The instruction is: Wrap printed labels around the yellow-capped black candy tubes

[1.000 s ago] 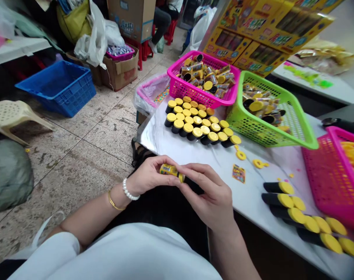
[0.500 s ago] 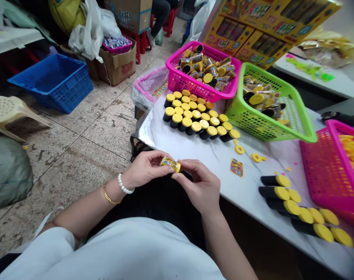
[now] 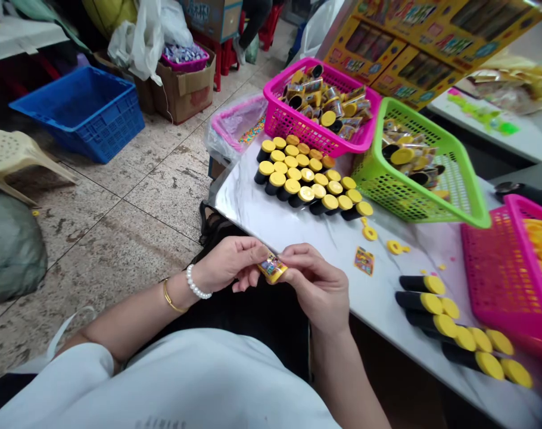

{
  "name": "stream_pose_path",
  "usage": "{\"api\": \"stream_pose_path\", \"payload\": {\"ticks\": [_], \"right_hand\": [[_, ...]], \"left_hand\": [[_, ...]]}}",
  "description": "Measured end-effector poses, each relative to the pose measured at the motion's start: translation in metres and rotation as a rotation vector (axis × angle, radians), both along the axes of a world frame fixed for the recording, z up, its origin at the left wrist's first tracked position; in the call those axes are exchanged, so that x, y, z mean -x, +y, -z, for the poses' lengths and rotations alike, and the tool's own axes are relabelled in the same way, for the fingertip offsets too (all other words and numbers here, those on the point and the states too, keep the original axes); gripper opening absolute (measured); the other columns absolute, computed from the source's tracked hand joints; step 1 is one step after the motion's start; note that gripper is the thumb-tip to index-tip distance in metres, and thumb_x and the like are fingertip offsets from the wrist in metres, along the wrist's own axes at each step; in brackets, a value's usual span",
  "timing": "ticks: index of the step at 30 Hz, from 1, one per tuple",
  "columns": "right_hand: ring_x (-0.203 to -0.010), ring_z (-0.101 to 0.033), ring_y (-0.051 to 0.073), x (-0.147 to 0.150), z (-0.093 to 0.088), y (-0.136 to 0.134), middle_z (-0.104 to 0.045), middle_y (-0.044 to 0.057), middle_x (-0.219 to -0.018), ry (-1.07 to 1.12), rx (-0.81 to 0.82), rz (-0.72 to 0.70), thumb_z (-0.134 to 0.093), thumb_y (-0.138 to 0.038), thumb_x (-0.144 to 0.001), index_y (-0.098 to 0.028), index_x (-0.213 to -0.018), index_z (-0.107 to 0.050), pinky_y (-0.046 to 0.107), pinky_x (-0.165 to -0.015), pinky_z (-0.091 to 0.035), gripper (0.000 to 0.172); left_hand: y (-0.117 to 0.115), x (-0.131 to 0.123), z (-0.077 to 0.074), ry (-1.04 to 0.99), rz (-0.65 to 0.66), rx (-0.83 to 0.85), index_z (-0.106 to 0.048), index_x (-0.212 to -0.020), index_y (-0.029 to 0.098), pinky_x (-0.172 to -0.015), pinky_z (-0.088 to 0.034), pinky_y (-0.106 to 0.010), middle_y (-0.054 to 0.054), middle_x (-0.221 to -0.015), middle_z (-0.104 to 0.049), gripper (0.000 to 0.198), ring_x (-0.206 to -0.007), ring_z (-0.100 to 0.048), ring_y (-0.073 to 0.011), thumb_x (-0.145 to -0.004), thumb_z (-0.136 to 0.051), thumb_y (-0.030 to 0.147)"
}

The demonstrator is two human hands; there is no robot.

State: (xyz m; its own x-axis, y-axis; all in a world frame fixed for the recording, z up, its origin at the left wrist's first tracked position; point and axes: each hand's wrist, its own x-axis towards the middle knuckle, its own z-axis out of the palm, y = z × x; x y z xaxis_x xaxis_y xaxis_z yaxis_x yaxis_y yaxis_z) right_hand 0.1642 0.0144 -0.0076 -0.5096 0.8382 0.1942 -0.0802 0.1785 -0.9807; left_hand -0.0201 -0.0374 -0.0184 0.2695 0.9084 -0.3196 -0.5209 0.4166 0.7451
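Observation:
Over my lap, at the table's near edge, a small yellow tube (image 3: 272,268) with a colourful printed label is held between both hands. My left hand (image 3: 230,262) pinches its left end with thumb and fingers; a pearl bracelet and a gold bangle circle that wrist. On the other end, my right hand (image 3: 322,289) is closed with thumb and fingertips. The fingers hide both ends of the tube. To the right of my hands a printed card (image 3: 364,261) lies flat on the white marbled table (image 3: 248,208).
Rows of black tubes with yellow caps (image 3: 307,176) stand beyond my hands; more lie at the right (image 3: 425,302). Pink (image 3: 315,134) and green (image 3: 400,190) baskets hold capped tubes. Yellow ring pieces (image 3: 393,246) lie near another pink basket (image 3: 489,262). Stacked boxes (image 3: 387,59) stand behind.
The tube has turned so its printed label faces up more. My left thumb has shifted onto its upper edge, and both hands have moved slightly right. The view has shifted a little.

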Motion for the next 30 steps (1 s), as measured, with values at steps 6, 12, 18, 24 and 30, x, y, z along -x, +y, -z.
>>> {"api": "stream_pose_path", "payload": {"ticks": [6,12,18,24,30], "right_hand": [[-0.089,-0.070,0.018,0.000,-0.001,-0.005,-0.072,0.005,-0.095,-0.029,-0.177,0.107,-0.079,-0.018,-0.083,-0.033,-0.097,-0.082,0.028,-0.068,-0.061,0.021],[-0.100,-0.073,0.024,0.000,-0.006,-0.009,-0.073,0.009,-0.110,-0.094,-0.268,0.120,-0.076,-0.018,-0.084,-0.029,-0.098,-0.081,0.030,-0.066,-0.064,0.018],[-0.079,-0.075,0.022,-0.004,-0.019,-0.013,-0.074,0.005,-0.104,-0.177,-0.296,0.051,-0.074,-0.020,-0.085,-0.036,-0.095,-0.080,0.032,-0.058,-0.064,0.020],[-0.085,-0.075,0.021,-0.026,-0.069,0.056,-0.076,0.005,-0.101,-0.178,-0.442,0.344,-0.070,-0.028,-0.089,-0.027,-0.092,-0.077,0.031,-0.062,-0.064,0.008],[-0.077,-0.071,0.020,-0.079,-0.106,0.134,-0.075,0.008,-0.111,-0.758,-0.737,0.708,-0.075,-0.033,-0.083,-0.024,-0.119,-0.073,0.038,-0.077,-0.059,0.038]], "left_hand": [[0.002,-0.007,-0.003,-0.070,0.007,0.036,-0.061,-0.079,0.015,-0.027,-0.035,-0.015,0.002,-0.047,-0.062,0.062,-0.030,-0.050,-0.0080,-0.065,-0.077,0.073],[0.005,-0.016,-0.004,-0.003,-0.094,0.105,-0.056,-0.073,0.016,-0.024,-0.027,-0.014,0.005,-0.039,-0.054,0.063,-0.025,-0.041,-0.0062,-0.063,-0.077,0.074],[0.006,-0.025,-0.009,0.009,-0.066,0.130,-0.059,-0.087,0.015,-0.025,-0.026,-0.013,0.004,-0.041,-0.056,0.066,-0.026,-0.041,-0.0063,-0.068,-0.072,0.077],[0.004,-0.018,-0.015,0.027,-0.083,0.036,-0.055,-0.121,0.014,-0.031,-0.038,-0.016,0.001,-0.054,-0.066,0.076,-0.036,-0.053,-0.0107,-0.076,-0.068,0.073],[-0.005,-0.009,-0.013,0.175,-0.111,-0.002,-0.060,-0.105,0.012,-0.034,-0.036,-0.015,0.002,-0.055,-0.064,0.064,-0.039,-0.052,-0.0083,-0.073,-0.076,0.065]]}}
